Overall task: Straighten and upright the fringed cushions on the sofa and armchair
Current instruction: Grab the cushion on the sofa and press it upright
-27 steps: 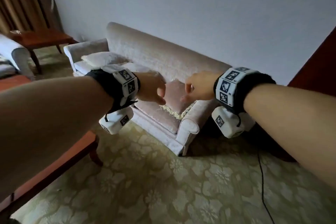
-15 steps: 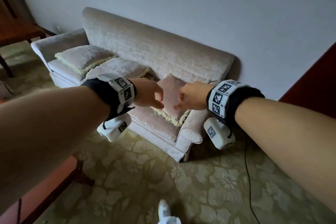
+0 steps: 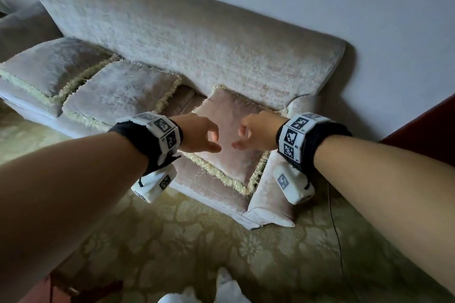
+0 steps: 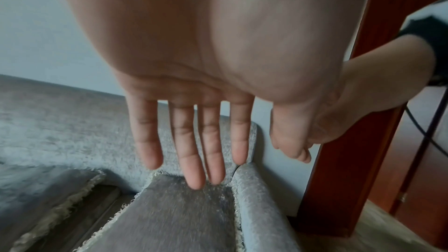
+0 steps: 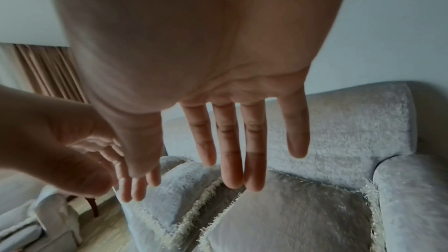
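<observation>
Head view, read from left to right: we see the sofa [image 3: 187, 39] against the wall, with two fringed cushions lying flat on its seat, the left cushion [image 3: 49, 64] partly overlapped by the middle cushion [image 3: 118, 93]. Next comes our left hand [image 3: 199, 136], its grip relaxed and holding nothing, hanging over the third cushion [image 3: 229, 157]. This right cushion lies flat at the right end of the seat, one edge against the backrest and one just beside the armrest [image 3: 268, 194]. Our right hand [image 3: 256, 134] hovers over the same cushion, near the left hand; the wrist views show the fingers of both hands straight, spread and empty, and we cannot tell whether any fingertip touches the fabric. None of the three cushions stands upright, and the armchair is not in the head view. We judge the step in hand to be the reach for the right cushion. The next move calls for each hand to take one side edge near the fringe, then lift and tip the cushion until it leans upright against the backrest, squared to the armrest.
</observation>
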